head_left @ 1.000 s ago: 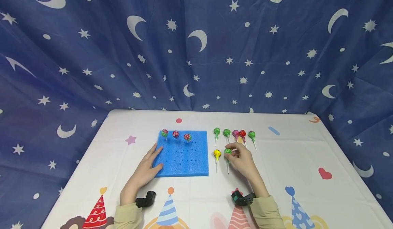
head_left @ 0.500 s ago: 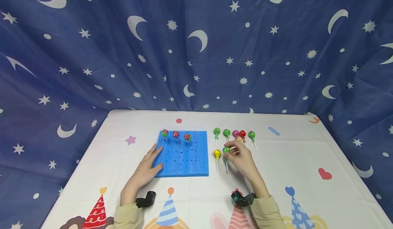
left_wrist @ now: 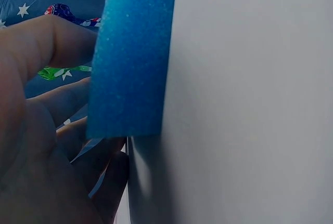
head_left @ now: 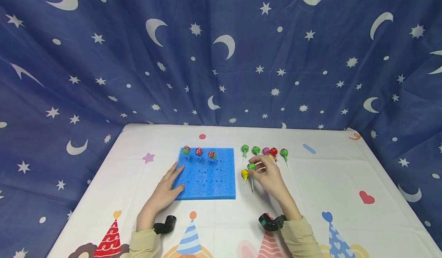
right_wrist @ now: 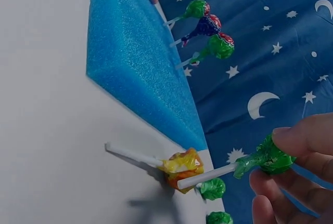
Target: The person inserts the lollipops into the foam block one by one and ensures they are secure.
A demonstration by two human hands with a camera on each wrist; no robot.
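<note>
My right hand (head_left: 270, 176) pinches a green-wrapped lollipop (right_wrist: 270, 156) by its candy head, the white stick pointing down and away from the fingers. Just left of it, a yellow lollipop (head_left: 245, 174) lies on the table. My left hand (head_left: 166, 189) rests with spread, fairly straight fingers along the left edge of a blue foam block (head_left: 207, 191) dotted with small holes. Along the block's back row stand three lollipops, a left one (head_left: 186, 150), a middle one (head_left: 198, 152) and a right one (head_left: 212, 155), their sticks in the foam.
Behind my right hand lies a row of lollipops: two green ones at its left, a pink one (head_left: 266, 151), a red one (head_left: 274, 152) and a green one (head_left: 284, 153) at its right end. A blue star-and-moon curtain (head_left: 248, 54) hangs behind the white printed tablecloth (head_left: 331, 181).
My right hand has raised the green lollipop and shifted it slightly left, toward the yellow one. The left hand keeps its place on the foam block.
</note>
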